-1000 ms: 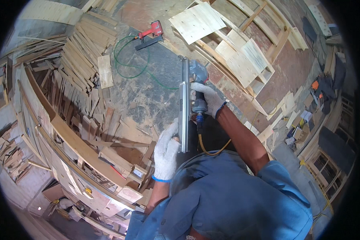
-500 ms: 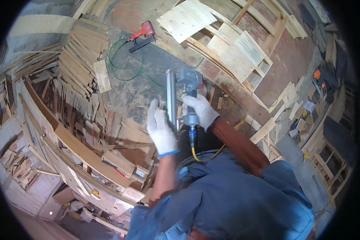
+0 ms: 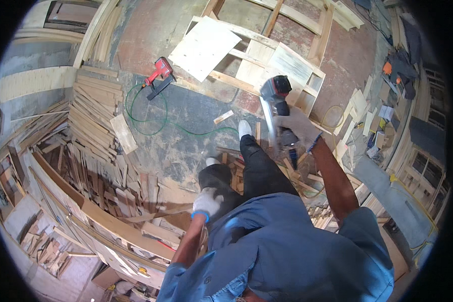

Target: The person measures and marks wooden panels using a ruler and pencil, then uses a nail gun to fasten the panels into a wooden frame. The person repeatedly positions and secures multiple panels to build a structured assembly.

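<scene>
My right hand [image 3: 301, 127], in a white glove, is wrapped round the handle of a grey and black nail gun [image 3: 276, 88]. The gun is held up to the right, its silver magazine alongside the handle and a blue hose fitting [image 3: 293, 157] below. My gloved left hand [image 3: 207, 203] is low in front of my dark trouser leg [image 3: 217, 178], its fingers curled. Whether anything is inside them is hidden. On the floor ahead lies a red nail gun [image 3: 161, 71] with a black magazine, joined to a green hose [image 3: 199, 133].
A wooden frame with plywood sheets [image 3: 205, 49] lies ahead, partly behind the raised gun. Stacked planks [image 3: 93, 118] and a long curved wooden piece [image 3: 93, 194] are on the left. Offcuts lie around my feet. More scraps [image 3: 360, 108] and a grey board [image 3: 387, 189] line the right.
My right hand has swung the nail gun up and to the right. The left hand has left the magazine and dropped toward my leg. My legs and shoes have come into view.
</scene>
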A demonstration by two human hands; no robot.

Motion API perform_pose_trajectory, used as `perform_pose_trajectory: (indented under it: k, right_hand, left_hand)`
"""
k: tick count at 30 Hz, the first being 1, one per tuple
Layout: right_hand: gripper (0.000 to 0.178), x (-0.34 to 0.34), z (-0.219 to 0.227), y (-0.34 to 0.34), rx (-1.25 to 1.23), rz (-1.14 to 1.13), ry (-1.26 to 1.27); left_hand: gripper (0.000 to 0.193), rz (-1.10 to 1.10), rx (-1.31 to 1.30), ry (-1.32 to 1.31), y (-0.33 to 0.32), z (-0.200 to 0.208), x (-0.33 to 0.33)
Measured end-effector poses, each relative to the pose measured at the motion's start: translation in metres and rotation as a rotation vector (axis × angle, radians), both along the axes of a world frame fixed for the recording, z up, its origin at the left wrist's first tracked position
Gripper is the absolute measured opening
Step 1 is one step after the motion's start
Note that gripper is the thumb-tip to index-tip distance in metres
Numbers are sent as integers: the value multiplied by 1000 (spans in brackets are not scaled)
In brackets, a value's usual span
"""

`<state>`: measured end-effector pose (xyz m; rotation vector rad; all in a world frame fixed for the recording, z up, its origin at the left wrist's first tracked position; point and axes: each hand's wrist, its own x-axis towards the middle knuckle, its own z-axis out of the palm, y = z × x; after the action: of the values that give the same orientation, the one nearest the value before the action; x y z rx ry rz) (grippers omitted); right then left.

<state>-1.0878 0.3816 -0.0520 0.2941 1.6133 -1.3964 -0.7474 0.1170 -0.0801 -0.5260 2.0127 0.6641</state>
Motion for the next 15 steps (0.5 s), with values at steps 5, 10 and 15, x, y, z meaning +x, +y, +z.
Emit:
perform_pose_trajectory:
  k: [5,10,15]
  right_hand:
    - [29,19,-46,37,318,120,-11]
    - [51,115,-102,48,559,191,58]
    - [65,160,-9,-20,755,259,8]
  left_hand:
    - [28,-397,-144,-33,-14,34,-52]
    - [19,-160,157,114,-65,25,-82]
    - [27,-374,452,-63,-118,0,-125]
